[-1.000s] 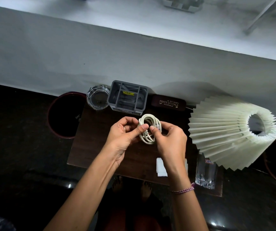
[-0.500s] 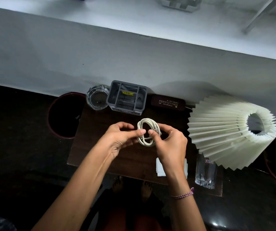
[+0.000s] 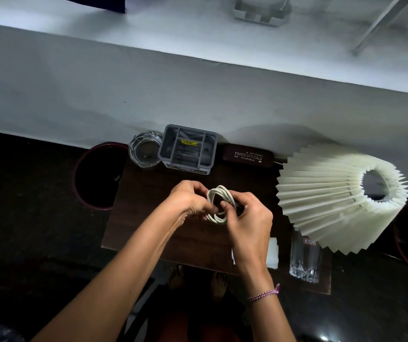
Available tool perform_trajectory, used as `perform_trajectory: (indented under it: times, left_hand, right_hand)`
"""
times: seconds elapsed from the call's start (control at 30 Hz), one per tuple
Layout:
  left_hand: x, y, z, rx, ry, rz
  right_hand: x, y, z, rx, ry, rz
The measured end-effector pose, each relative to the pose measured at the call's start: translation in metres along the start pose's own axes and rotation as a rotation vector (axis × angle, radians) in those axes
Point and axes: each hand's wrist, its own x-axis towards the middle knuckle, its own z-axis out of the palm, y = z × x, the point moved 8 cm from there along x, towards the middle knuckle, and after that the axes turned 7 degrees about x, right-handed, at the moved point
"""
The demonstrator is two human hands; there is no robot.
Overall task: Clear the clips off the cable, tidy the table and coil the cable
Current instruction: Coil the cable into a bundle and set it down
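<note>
A white cable (image 3: 219,195), wound into a small coil of several loops, hangs above the middle of the dark wooden table (image 3: 143,206). My left hand (image 3: 188,201) pinches the coil's left side with thumb and fingers. My right hand (image 3: 249,218) grips its right side, the thumb pressed across the loops near the centre. The lower part of the coil is partly hidden behind my fingers. No clips show on the cable.
At the table's back edge stand a glass ashtray (image 3: 145,150), a grey compartment organiser (image 3: 188,149) and a dark spectacle case (image 3: 248,156). A pleated cream lampshade (image 3: 333,198) fills the right side. A drinking glass (image 3: 305,260) and white paper (image 3: 272,253) lie near the front right corner.
Both hands have lowered slightly and closed in on the coil. The left fingers have curled tighter on its left side, and the right thumb has shifted across the loops.
</note>
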Motion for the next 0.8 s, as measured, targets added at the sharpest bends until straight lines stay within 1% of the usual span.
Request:
perform_trajectory:
  times: [0.07,0.17,0.2,0.23,0.27,0.3,0.37,0.4,0.43,0.47,0.53,0.6,0.63,0.7,0.8]
  left_hand:
    - [-0.001,0.005,-0.004,0.137,0.105,0.015]
    - [-0.017,0.027,-0.013,0.571,0.355,0.156]
    - [-0.023,0.033,-0.014,0.622,0.420,0.221]
    - [-0.026,0.034,-0.014,0.609,0.449,0.260]
    - [-0.026,0.032,-0.015,0.514,0.437,0.273]
    - [-0.022,0.026,-0.016,0.333,0.376,0.257]
    - [-0.016,0.013,-0.012,-0.141,0.147,0.173]
    - [-0.016,0.009,-0.008,-0.319,0.034,0.147]
    - [-0.016,0.007,-0.005,-0.407,-0.043,0.142]
    - [-0.017,0.006,-0.005,-0.447,-0.082,0.145]
    - [-0.018,0.004,-0.006,-0.461,-0.082,0.146]
    - [-0.016,0.002,-0.007,-0.395,-0.010,0.126]
    - [-0.015,0.002,-0.009,-0.317,0.045,0.118]
    - [-0.014,0.005,-0.014,-0.094,0.183,0.121]
    - [-0.022,0.019,-0.023,0.291,0.448,0.188]
  right_hand:
    - [-0.003,-0.002,0.003,0.006,-0.009,-0.018]
    - [-0.003,0.000,0.004,0.005,0.020,-0.002]
    - [-0.002,0.002,0.003,0.024,0.036,0.023]
    - [0.000,0.005,0.001,0.048,0.051,0.054]
    - [0.003,0.008,0.000,0.067,0.060,0.085]
    - [0.006,0.011,-0.003,0.080,0.068,0.118]
    - [0.012,0.020,-0.009,0.119,0.082,0.196]
    - [0.015,0.025,-0.011,0.143,0.080,0.235]
    - [0.017,0.029,-0.012,0.158,0.068,0.264]
    - [0.018,0.032,-0.012,0.163,0.052,0.282]
    - [0.018,0.034,-0.011,0.163,0.035,0.294]
    - [0.016,0.033,-0.009,0.158,0.039,0.284]
    - [0.015,0.032,-0.008,0.154,0.042,0.273]
    - [0.011,0.026,-0.005,0.145,0.048,0.232]
    - [0.005,0.012,0.004,0.147,0.039,0.155]
